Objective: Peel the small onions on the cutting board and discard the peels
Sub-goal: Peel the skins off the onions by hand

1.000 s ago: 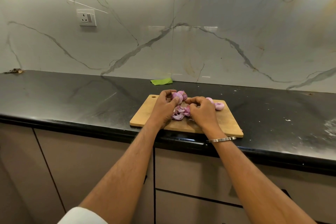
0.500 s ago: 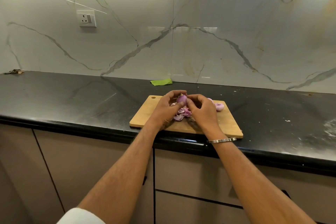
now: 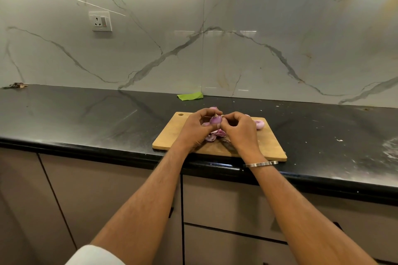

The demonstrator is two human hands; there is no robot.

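Fingers (image 3: 212, 112) of left hand (image 3: 195, 130): curled round one small onion (image 3: 215, 119), held above the cutting board (image 3: 172, 133). Right hand (image 3: 242, 131): fingertips pinching at that onion's top. Beneath the fingers: loose peels (image 3: 215, 134) on the board. Right of them: a peeled onion (image 3: 259, 124). Behind: another onion (image 3: 213, 108). Beyond: green scrap (image 3: 190, 95) on black counter (image 3: 86, 118).

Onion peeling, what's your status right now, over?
Left hand grips onion. Right hand pinches its tip. Peels on cutting board. Nothing in the way.
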